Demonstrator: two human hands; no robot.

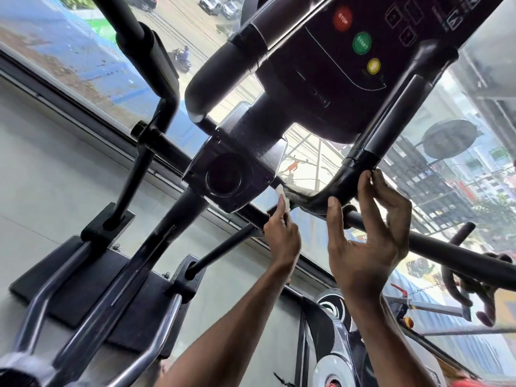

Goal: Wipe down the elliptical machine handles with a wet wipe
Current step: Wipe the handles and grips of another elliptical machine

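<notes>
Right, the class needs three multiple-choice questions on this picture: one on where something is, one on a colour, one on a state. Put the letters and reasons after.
1. Where is the wet wipe?
A on the console
B against the handle, beside the pivot housing
C on the floor

2. What colour is the START button?
A red
B yellow
C green

3. What is the right hand doing?
A hanging free
B gripping the handle's bend
C pressing STOP

Answers:
1. B, the left hand pinches it against the handle.
2. C, START is printed on green.
3. B, thumb and fingers wrap the bend.
</notes>
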